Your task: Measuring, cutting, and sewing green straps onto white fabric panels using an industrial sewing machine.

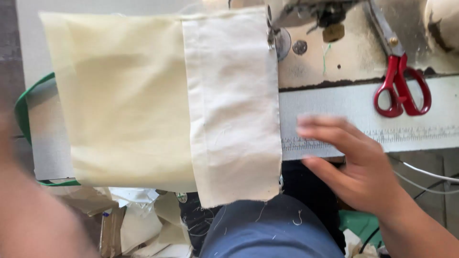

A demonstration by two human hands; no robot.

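Cream fabric piece (162,100) laid flat on sewing table (334,102), edge at machine needle (271,33). Right hand (354,165) spread, empty, just beside fabric. Left hand unseen; only blurred forearm (33,210) visible. Red scissors (400,86) lying apart.

**Right hand open and spread, left arm blurred at the edge**

Your right hand (356,167) reaches in from the lower right, palm down, fingers (325,131) extended and slightly spread, pointing left, gripping nothing. Its fingertips are blurred. Your right wrist and forearm run off toward the bottom right corner. Your left forearm (33,205) fills the lower left corner, heavily blurred; its hand cannot be made out.
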